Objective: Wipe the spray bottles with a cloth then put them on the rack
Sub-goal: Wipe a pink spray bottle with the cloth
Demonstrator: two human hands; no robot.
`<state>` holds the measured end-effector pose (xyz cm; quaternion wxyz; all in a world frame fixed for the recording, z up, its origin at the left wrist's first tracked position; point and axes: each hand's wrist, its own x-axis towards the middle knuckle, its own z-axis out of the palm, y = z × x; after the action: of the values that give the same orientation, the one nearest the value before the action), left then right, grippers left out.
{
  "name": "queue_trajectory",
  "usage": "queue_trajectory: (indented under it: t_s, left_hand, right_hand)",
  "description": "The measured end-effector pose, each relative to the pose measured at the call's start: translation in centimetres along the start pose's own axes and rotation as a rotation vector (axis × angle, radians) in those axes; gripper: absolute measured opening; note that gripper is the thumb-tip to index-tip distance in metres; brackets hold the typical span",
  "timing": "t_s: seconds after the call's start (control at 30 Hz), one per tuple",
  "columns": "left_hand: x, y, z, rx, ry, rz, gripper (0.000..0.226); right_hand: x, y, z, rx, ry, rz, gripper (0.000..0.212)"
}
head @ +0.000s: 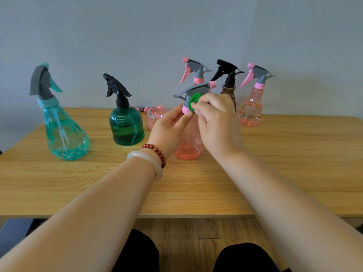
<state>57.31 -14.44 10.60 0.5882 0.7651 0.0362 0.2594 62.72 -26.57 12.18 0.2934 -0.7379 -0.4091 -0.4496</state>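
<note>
My right hand (216, 122) pinches a wadded green cloth (193, 101) against the grey neck of the pink spray bottle (189, 142). My left hand (167, 128) grips the bottle's pink collar between thumb and fingers. The bottle stands upright near the middle of the table (294, 163). Toward the far edge behind it stand another pink bottle (193, 69), a brown bottle (228, 83) and a third pink bottle (251, 108). A small pink bottle (155, 114) lies on its side. Toward the left edge stand a dark green bottle (126, 126) and a teal bottle (64, 134).
</note>
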Motion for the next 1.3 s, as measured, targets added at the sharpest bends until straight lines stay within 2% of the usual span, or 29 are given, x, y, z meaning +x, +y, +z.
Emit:
queue_trajectory:
  t_s: [0.2, 0.37, 0.5, 0.67, 0.8, 0.87, 1.0, 1.1, 1.17, 1.3]
  left_hand:
    - [0.1, -0.1, 0.2, -0.005, 0.015, -0.034, 0.034]
    - [-0.1, 0.0, 0.1, 0.006, 0.011, -0.006, 0.034]
    - [-0.1, 0.1, 0.1, -0.004, 0.018, -0.038, 0.028]
    - [-0.2, 0.7, 0.1, -0.015, 0.042, -0.029, 0.013]
    - [-0.3, 0.8, 0.1, 0.007, 0.058, -0.019, 0.019]
    - [-0.4, 0.8, 0.2, 0.023, 0.08, -0.006, 0.02]
    - [-0.3, 1.0, 0.3, 0.06, 0.104, -0.009, 0.02]
    - [-0.3, 1.2, 0.5, 0.075, 0.102, -0.037, 0.029]
    - [-0.5, 1.3, 0.6, 0.09, 0.111, -0.03, 0.031]
    - [-0.5, 1.3, 0.5, 0.159, 0.111, -0.034, 0.03]
  right_hand:
    - [1.7, 0.8, -1.4, -0.034, 0.122, 0.09, 0.016]
    - [1.5, -0.1, -0.9, 0.006, 0.047, -0.067, 0.023]
    - [2.6, 0.1, -1.1, -0.05, 0.131, -0.013, 0.015]
    - [2.0, -0.9, -0.2, 0.005, -0.017, -0.138, 0.017]
    - [3.3, -0.3, -1.2, -0.001, 0.107, 0.105, 0.018]
    - [3.6, -0.7, -1.4, 0.023, 0.062, 0.158, 0.018]
    - [3.7, -0.4, -2.1, 0.061, -0.153, -0.077, 0.017]
    - [5.0, 1.2, -2.4, 0.053, -0.143, 0.126, 0.02]
    - [5.3, 1.2, -2.5, 0.079, -0.149, 0.168, 0.021]
    - [4.7, -0.1, -3.1, 0.183, -0.301, -0.05, 0.018]
